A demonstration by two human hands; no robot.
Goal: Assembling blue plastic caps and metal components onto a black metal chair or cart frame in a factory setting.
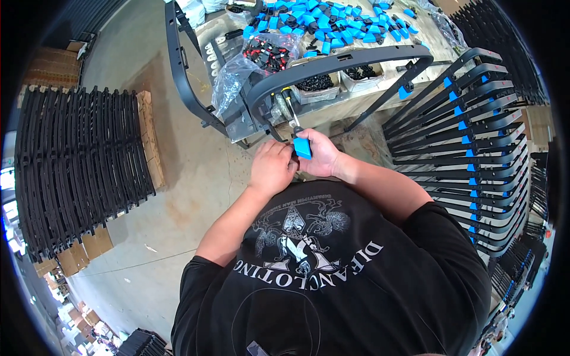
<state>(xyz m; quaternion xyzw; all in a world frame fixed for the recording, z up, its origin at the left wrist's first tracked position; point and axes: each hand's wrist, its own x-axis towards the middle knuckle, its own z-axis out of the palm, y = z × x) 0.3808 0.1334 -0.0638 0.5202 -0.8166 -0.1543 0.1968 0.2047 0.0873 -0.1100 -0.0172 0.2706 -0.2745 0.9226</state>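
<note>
In front of my body my two hands are close together. Between the thumb and fingers of my right hand (322, 153) is a small blue and black plastic part (303, 148). My left hand (273, 166) is beside it with curled fingers at the part's left side; what they grip is hidden. Just beyond the hands stands a dark curved bar frame (332, 62), arched over the near side of the table. Past the fingertips lies a tool with a yellow and black handle (287, 94) and a bright metal shaft.
On the table (386, 89) are many blue and black parts (338, 24), a plastic bag of red and black pieces (267, 54), and boxes of small black pieces (314, 83). Stacked black frames (83, 160) stand left; frames with blue parts (475, 160) stand in a row right.
</note>
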